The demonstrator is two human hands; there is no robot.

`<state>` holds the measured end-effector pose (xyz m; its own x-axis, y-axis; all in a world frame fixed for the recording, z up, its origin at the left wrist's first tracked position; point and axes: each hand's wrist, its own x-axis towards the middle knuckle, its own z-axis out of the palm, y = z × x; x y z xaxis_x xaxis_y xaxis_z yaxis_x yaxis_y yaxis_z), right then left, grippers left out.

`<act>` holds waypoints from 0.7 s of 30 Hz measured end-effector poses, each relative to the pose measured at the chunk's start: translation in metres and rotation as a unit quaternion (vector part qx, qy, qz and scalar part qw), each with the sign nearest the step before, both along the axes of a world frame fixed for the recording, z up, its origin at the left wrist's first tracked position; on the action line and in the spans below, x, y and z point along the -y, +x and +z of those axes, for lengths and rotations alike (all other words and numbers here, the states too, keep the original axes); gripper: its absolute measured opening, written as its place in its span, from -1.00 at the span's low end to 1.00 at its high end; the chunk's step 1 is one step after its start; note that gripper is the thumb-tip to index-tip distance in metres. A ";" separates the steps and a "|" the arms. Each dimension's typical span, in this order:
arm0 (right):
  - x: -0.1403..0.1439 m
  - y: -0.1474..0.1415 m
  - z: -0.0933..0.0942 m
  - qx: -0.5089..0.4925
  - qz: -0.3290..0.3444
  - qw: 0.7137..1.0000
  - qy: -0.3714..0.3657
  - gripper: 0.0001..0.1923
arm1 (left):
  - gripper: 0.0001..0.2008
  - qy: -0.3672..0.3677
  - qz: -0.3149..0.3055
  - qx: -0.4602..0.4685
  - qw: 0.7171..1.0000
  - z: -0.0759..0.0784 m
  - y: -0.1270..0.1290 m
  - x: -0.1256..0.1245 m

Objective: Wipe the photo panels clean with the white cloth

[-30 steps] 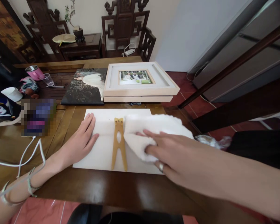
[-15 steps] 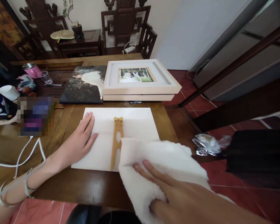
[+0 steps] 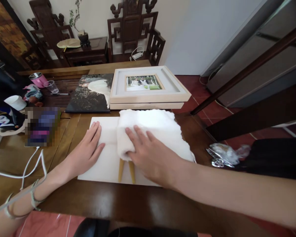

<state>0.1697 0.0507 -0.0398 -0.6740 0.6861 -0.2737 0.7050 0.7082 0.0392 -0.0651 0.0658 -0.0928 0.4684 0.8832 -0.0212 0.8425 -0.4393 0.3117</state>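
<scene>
A white board [image 3: 101, 168], likely the back of a picture frame, lies flat at the table's front edge. My left hand [image 3: 86, 153] rests on its left side, fingers stretched out flat. With my right hand [image 3: 154, 156] I press a thick white cloth [image 3: 150, 117] onto the board's right half, its near edge bunched at my thumb. Two tapering yellow legs of a wooden stand [image 3: 120, 170] poke out below the cloth; the stand's upper part is covered.
Behind the board are stacked pale-wood picture frames [image 3: 148, 101] and a dark photo panel [image 3: 82, 98]. A pink cup [image 3: 38, 80], a clear plastic cup [image 3: 52, 87], a blurred-out item [image 3: 42, 126] and a white cable [image 3: 43, 161] lie left. Plastic wrapping [image 3: 223, 154] is at right.
My right hand has carried the white cloth forward and left over the board, covering the stand's upper part. My left hand stays flat on the board. The view has shifted slightly.
</scene>
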 end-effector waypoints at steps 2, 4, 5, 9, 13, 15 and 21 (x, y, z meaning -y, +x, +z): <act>0.017 -0.001 -0.009 -0.046 0.043 0.998 0.013 -0.72 | -0.36 0.000 -0.004 -0.001 1.000 0.000 0.000 -0.001; 0.042 0.000 -0.018 -0.116 0.088 0.989 0.038 -0.75 | -0.36 -0.001 -0.006 -0.005 1.000 -0.001 0.000 -0.001; 0.055 0.001 -0.022 -0.152 0.102 0.981 0.059 -0.72 | -0.36 -0.002 -0.006 -0.006 1.000 -0.001 0.000 -0.001; 0.084 0.003 -0.026 -0.222 0.113 0.966 0.073 -0.64 | -0.36 -0.002 0.000 -0.003 1.000 -0.001 0.000 0.000; 0.059 0.002 -0.006 -0.157 0.099 0.982 -0.032 -0.76 | -0.36 -0.001 0.001 -0.002 1.000 0.001 0.001 0.001; 0.036 0.000 0.003 -0.093 0.067 0.992 -0.057 -0.80 | -0.36 0.001 0.000 -0.004 1.000 0.001 0.001 0.002; -0.010 -0.009 0.011 -0.009 -0.004 0.997 -0.076 -0.51 | -0.38 0.005 -0.003 -0.004 1.000 0.001 0.000 0.002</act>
